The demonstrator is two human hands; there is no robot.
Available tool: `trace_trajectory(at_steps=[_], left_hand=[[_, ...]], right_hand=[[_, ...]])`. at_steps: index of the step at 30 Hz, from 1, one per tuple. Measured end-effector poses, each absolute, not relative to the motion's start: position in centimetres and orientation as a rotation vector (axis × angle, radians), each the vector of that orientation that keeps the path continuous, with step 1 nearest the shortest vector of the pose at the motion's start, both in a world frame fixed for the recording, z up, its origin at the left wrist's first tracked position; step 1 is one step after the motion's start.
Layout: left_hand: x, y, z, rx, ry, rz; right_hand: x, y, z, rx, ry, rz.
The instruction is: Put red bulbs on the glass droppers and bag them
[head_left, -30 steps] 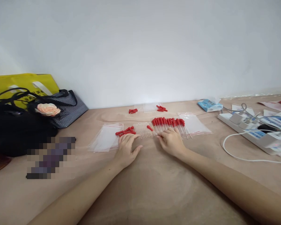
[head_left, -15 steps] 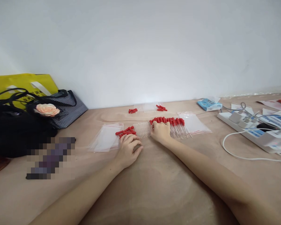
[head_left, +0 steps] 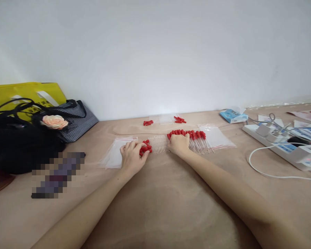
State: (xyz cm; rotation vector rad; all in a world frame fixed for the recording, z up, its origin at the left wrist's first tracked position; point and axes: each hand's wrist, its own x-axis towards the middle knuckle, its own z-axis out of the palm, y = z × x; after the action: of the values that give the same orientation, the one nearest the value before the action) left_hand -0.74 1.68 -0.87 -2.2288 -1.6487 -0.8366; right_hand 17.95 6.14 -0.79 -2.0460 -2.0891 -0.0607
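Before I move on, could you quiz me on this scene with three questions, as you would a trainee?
1. What lies between the left-hand grip and the right-hand grip?
A) Pale sticks in a row
B) A power strip
C) A yellow bag
2. True or false: in the picture, the peach flower is left of the blue packet.
3. Fill in: the small pieces by the left-hand grip are ____ in colour.

Key: 1: A. 2: True. 3: red.
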Motion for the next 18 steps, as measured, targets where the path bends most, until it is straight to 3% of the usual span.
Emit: trace_trajectory(at_steps=[12, 18], left_hand=[[-3.0, 3.7, -1.1, -2.436, -1.686, -0.696], [-3.4, 4.1, -1.3, -2.436, -1.481, -0.746]], right_hand=[[17.4, 6.4, -0.2, -2.043, -2.195, -0.011], [19.8, 3.2, 0.7, -1.778, -2.402, -0.053]])
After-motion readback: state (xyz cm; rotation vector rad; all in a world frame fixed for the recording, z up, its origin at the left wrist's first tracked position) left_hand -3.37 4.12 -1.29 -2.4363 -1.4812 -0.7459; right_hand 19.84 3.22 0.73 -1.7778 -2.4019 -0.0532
